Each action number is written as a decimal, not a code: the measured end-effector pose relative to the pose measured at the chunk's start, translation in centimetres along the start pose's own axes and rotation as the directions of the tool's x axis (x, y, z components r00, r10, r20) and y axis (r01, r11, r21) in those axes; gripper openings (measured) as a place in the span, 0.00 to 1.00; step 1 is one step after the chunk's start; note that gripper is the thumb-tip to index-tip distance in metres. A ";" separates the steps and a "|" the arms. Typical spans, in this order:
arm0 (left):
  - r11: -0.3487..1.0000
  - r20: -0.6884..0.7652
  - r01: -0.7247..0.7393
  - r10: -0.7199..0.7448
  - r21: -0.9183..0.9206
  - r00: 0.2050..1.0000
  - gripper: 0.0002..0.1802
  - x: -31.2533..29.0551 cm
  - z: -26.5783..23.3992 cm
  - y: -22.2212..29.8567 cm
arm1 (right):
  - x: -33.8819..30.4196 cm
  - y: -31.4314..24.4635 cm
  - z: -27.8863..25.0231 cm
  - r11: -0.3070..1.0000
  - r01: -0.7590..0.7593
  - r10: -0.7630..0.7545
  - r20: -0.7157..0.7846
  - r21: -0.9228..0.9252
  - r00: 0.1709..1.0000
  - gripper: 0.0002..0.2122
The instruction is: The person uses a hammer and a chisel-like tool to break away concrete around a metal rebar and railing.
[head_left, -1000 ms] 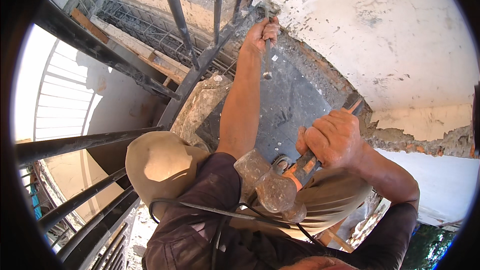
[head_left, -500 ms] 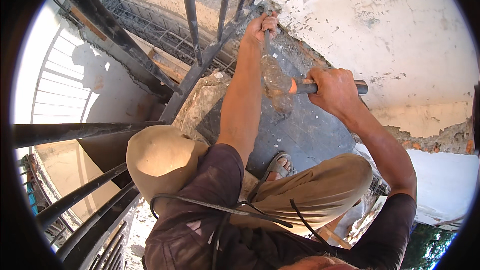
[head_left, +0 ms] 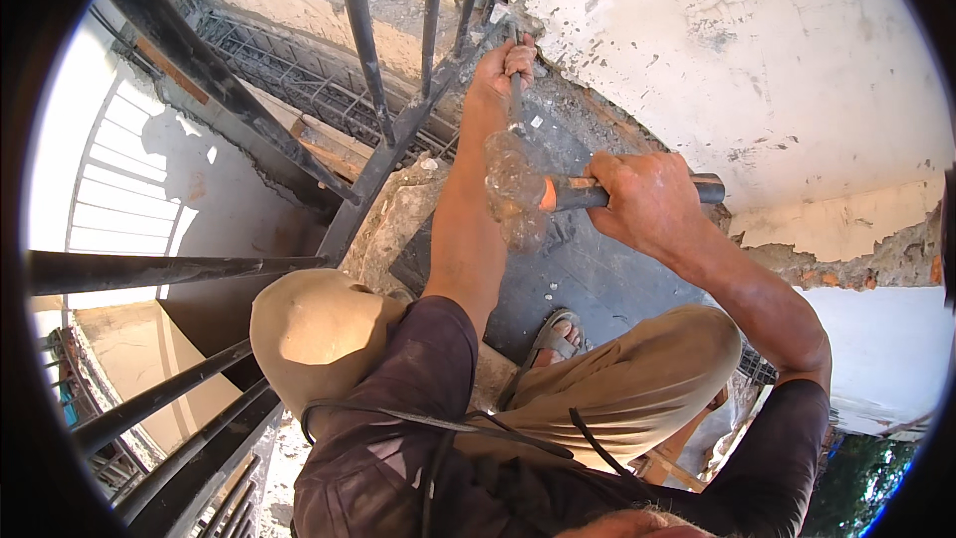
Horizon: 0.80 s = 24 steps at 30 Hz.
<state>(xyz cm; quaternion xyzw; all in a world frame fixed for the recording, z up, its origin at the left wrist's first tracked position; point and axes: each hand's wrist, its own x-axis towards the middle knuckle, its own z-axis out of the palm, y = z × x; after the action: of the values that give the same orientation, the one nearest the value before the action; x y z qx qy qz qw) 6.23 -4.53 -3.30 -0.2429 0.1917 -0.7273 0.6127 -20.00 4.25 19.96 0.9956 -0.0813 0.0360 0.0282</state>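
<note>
At the foot of the wall, my left hand (head_left: 505,67) is wrapped round a thin metal chisel (head_left: 516,102). The chisel's far end reaches the broken concrete (head_left: 518,18) beside the railing's corner. My right hand (head_left: 652,197) grips the dark handle of a hammer, close to the handle's end. The hammer (head_left: 514,189) has a heavy, dust-coated head and an orange band where the handle meets it. Its head is just below the chisel's near end; whether the two touch I cannot tell.
Black metal railing bars (head_left: 383,144) run along the left. Behind them lies exposed rebar (head_left: 299,65). A cracked white wall (head_left: 757,70) rises on the right, its plaster broken at the lower edge. My sandalled foot (head_left: 560,337) rests on a grey slab (head_left: 607,284) scattered with rubble.
Both hands, the chisel and the hammer appear a little further left in the picture. The hammer head is also slightly lower, and the chisel's shaft shows more below my left hand.
</note>
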 end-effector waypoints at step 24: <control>0.998 0.012 -0.022 0.023 -0.051 1.000 0.20 -2.6 2.2 1.0 | 0.9 -1.8 -1.5 0.999 0.031 -0.031 -0.008 -0.025 0.999 0.08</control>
<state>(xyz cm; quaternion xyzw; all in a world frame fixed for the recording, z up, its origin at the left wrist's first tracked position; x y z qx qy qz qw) 8.68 -2.07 -2.35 -0.2607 0.2089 -0.7137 0.6156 -18.91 6.00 21.42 0.9962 -0.0660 0.0387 0.0417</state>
